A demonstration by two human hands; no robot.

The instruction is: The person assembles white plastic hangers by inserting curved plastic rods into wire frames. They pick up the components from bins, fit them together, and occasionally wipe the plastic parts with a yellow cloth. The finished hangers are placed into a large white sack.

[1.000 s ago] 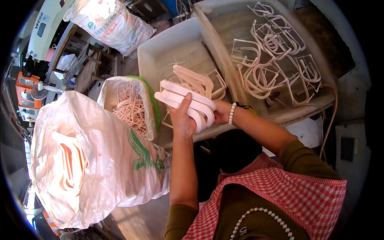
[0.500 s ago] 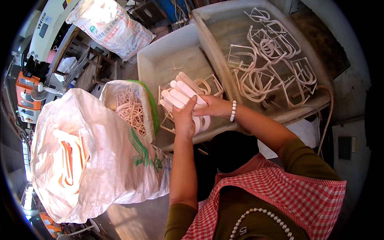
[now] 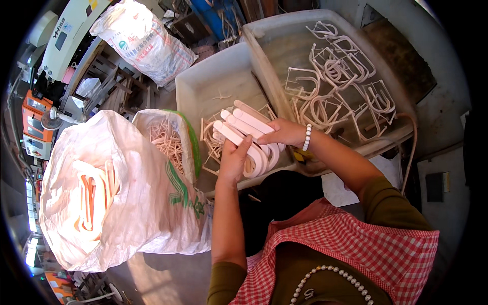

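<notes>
Both my hands hold a bundle of pale pink U-shaped plastic pieces [image 3: 250,128] over the near edge of the left bin. My left hand [image 3: 235,161] is closed around the lower left of the bundle, its thumb across the top. From the right, my right hand [image 3: 285,133] grips the other side, thumb on top and most fingers hidden beneath. Straight ends of the pieces point up and left; curved ends hang toward me. Behind the bundle, more pink moulded pieces [image 3: 208,133] lie in the left bin.
The left plastic bin [image 3: 211,63] adjoins a right bin [image 3: 295,19] holding several pink pieces still on their runners [image 3: 345,63]. On my left stand a large white sack [image 3: 147,193] containing U-shaped pieces and a smaller sack of thin scraps [image 3: 165,140]. Another full sack [image 3: 145,43] stands farther back.
My hands and the bundle have shifted slightly right and toward me. The pieces are more fanned out, with more of their curved ends showing.
</notes>
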